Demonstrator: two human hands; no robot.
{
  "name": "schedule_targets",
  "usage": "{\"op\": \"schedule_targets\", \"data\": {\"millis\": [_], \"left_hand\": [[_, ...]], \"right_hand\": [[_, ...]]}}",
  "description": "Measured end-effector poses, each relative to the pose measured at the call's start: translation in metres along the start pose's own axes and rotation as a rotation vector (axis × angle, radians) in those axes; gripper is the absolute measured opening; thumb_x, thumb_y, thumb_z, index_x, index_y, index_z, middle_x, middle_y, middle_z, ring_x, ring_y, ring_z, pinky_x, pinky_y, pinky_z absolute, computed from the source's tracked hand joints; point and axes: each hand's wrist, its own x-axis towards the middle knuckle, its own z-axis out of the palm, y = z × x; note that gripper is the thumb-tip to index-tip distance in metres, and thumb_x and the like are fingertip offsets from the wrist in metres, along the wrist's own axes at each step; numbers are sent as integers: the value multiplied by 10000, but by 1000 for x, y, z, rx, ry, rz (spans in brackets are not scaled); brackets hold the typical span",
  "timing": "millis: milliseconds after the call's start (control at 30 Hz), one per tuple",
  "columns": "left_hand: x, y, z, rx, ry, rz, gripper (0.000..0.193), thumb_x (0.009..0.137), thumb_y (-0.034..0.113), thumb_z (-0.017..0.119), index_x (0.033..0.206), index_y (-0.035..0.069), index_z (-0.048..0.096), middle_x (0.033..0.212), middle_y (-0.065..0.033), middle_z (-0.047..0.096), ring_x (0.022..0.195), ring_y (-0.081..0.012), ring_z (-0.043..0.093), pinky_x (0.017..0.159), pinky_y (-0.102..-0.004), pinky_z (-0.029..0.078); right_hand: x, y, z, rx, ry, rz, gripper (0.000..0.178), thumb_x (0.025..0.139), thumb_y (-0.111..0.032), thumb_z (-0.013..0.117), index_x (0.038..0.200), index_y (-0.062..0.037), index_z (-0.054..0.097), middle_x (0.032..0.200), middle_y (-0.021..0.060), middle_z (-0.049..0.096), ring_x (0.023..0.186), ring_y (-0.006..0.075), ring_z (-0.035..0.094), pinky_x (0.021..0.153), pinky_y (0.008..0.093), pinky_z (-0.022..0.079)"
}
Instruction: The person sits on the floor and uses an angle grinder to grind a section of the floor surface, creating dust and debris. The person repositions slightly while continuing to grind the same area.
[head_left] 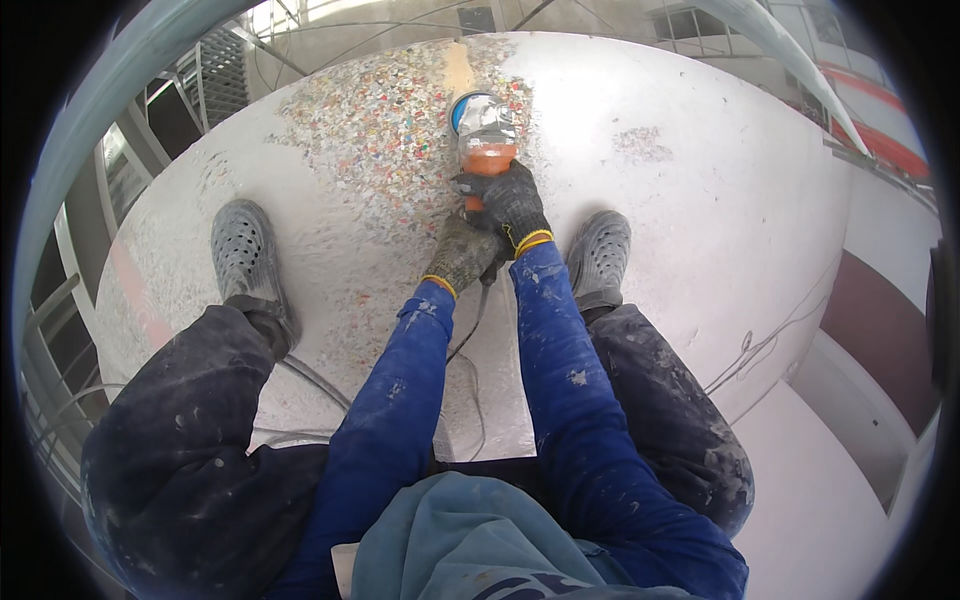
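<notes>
Both my gloved hands are closed around an orange angle grinder (pixel 490 158) with a dust-smeared metal head and a blue rim on its disc side. My right hand (pixel 514 203), in a dark glove with a yellow cuff, wraps the body behind the head. Lower down, my left hand (pixel 465 250), in a greyish glove, grips the rear end. The grinder's head rests at a white curved surface (pixel 700 220), beside a patch of multicoloured speckled chips (pixel 385 135). Whether the disc touches the surface is hidden.
My grey clogs (pixel 243 245) stand on the surface either side of the grinder. A black power cord (pixel 470 335) runs back between my legs. Grey cables (pixel 318 380) lie at left, thin wires (pixel 750 355) at right. A curved pipe (pixel 60 190) arches along the left; metal framing (pixel 130 150) stands beyond.
</notes>
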Motion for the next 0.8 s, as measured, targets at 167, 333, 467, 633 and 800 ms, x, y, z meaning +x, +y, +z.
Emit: {"op": "schedule_targets", "data": {"millis": [167, 333, 467, 633, 800], "left_hand": [[7, 5, 0, 94, -19, -41, 240, 806, 169, 779, 940, -1, 676, 703, -102, 703, 531, -190, 666, 479, -349, 525], [8, -3, 1, -23, 14, -27, 204, 932, 175, 669, 1034, -1, 655, 760, -107, 703, 531, -201, 663, 456, -357, 517], [8, 3, -6, 23, -3, -82, 279, 922, 212, 683, 1095, -4, 647, 803, -126, 720, 589, -224, 696, 509, -377, 545], [10, 22, -9, 195, 40, -83, 346, 888, 252, 717, 1105, -8, 645, 837, -144, 733, 684, -251, 733, 609, -395, 573], [7, 8, -9, 5, -51, -140, 316, 875, 238, 728, 1062, -8, 661, 847, -149, 738, 673, -247, 724, 605, -397, 566]], "right_hand": [[4, 3, -10, -260, -64, -289, 631, 652, -335, 945, 1118, 13, 700, 981, 175, 763, 859, 312, 742, 783, 413, 587], [11, 0, 1, -127, 14, -170, 609, 654, -342, 939, 1096, 9, 713, 986, 174, 765, 864, 309, 745, 782, 413, 588], [6, -6, 11, -75, 72, -116, 583, 657, -341, 934, 1078, 6, 726, 986, 171, 766, 867, 305, 747, 779, 416, 589], [7, -31, -7, -11, -30, -27, 587, 667, -323, 935, 1107, 4, 724, 965, 161, 767, 833, 283, 748, 769, 412, 592], [0, -36, -2, 4, -7, 40, 559, 684, -295, 932, 1105, 6, 721, 942, 160, 762, 790, 270, 745, 756, 409, 600]]}}
